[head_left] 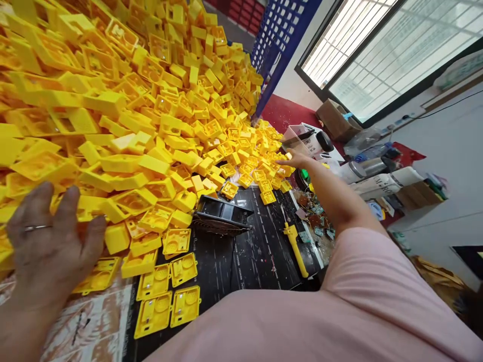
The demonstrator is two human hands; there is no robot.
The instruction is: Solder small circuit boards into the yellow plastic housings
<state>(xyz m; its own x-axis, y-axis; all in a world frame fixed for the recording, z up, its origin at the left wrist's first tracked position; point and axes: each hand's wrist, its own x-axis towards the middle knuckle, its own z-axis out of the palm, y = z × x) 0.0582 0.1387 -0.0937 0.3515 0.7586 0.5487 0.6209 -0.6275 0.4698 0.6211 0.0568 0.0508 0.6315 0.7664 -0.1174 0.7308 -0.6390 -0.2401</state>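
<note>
A huge heap of yellow plastic casings covers the left and back of the table. My left hand, wearing a ring, rests with fingers spread against the near left side of the heap. At the heap's far right edge, my right hand reaches out with fingers apart, touching or just above small casings there; its fingertips are partly hard to make out. Several open casings lie face up in rows near the front edge. A black fan-like box stands between the heap and the bare table strip.
A yellow-handled soldering iron lies on the black table covering. Small circuit boards are scattered to its right. Bottles, a cardboard box and a white container stand farther right. A blue plastic crate rises behind the heap.
</note>
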